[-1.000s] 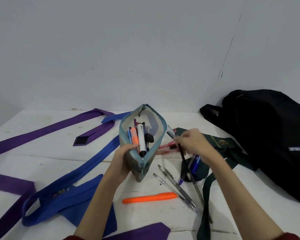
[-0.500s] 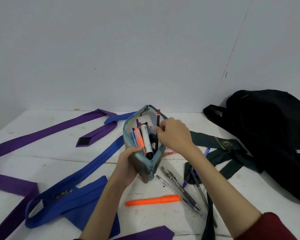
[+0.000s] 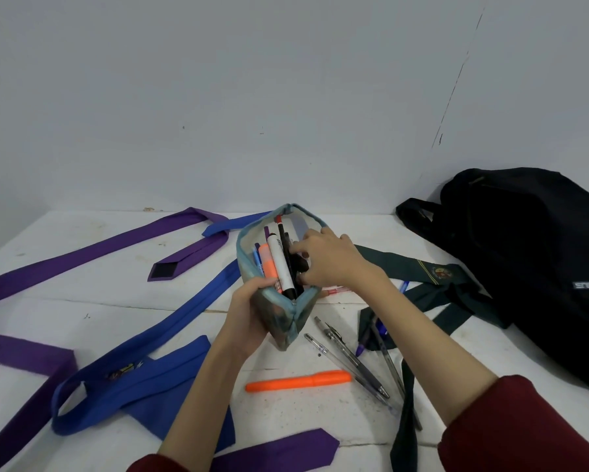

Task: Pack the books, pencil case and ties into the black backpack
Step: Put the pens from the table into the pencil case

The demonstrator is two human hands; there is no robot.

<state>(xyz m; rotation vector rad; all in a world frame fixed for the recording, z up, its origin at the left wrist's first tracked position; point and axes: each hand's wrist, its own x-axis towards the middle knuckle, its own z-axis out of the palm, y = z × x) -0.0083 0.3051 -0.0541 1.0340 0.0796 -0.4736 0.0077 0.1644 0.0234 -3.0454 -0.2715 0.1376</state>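
My left hand grips the near end of the open teal pencil case, held up over the white table. Several pens and markers stand inside it. My right hand is at the case's mouth, its fingers curled on a dark pen among the others. The black backpack lies at the right against the wall. A purple tie, a blue tie and a dark green tie sprawl across the table. No books are in view.
An orange highlighter and several loose pens lie on the table under my right arm. Another purple tie tip sits at the near edge. Walls close the back and right side.
My right hand carried a dark pen from the table by the green tie to the case and pushed it down inside among the others. My left hand kept holding the case.
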